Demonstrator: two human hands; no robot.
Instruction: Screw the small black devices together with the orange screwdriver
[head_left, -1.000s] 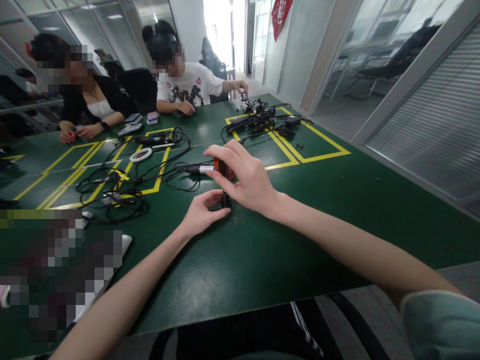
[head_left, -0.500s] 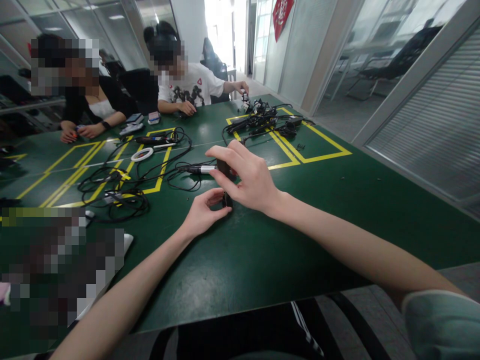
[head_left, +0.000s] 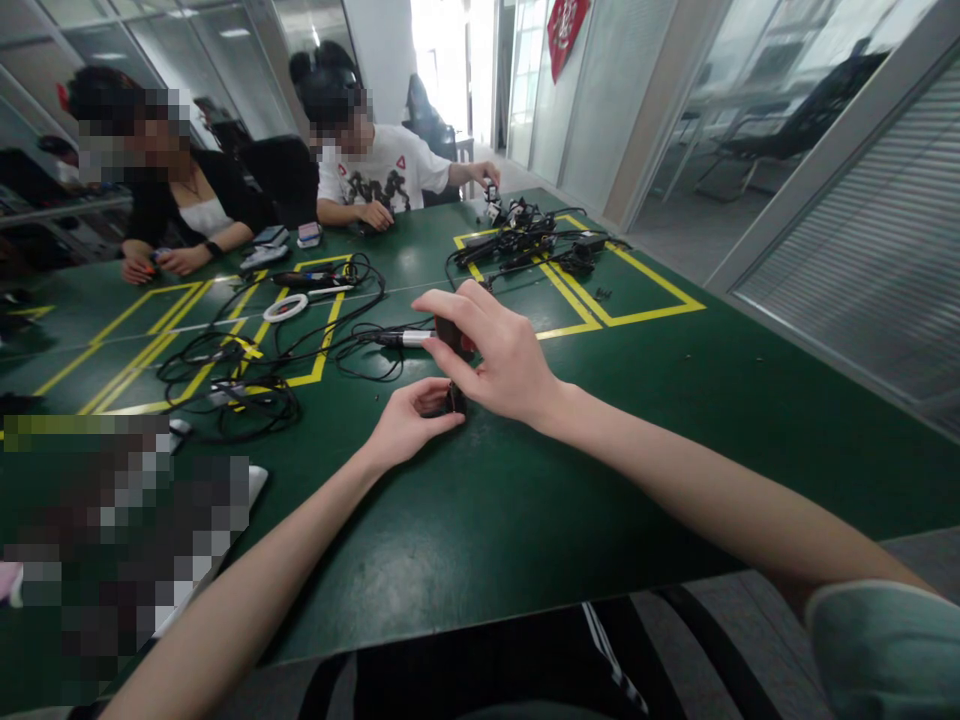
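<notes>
My right hand (head_left: 499, 355) is closed around an upright, dark screwdriver-like tool (head_left: 448, 335) with a bit of red beside the palm. Its lower end points down at a small black part (head_left: 455, 398). That part sits low over the green table (head_left: 540, 520), pinched between the thumb and fingers of my left hand (head_left: 411, 425). My fingers hide most of both things, so the tip and its contact with the part cannot be made out. Just behind my right fingertips lies a silver-and-black cylinder (head_left: 416, 339) with a black cable.
Tangled black cables (head_left: 259, 405) and a white ring (head_left: 285, 308) lie to the left. Black equipment (head_left: 517, 235) is heaped at the back, near small screws (head_left: 602, 294). Blurred flat devices (head_left: 259, 480) lie front left. Two people (head_left: 375, 170) sit across the table.
Both of my hands keep almost the same place and grip. The dark tool appears slightly turned in my right hand, showing more red. The view has shifted very slightly.
</notes>
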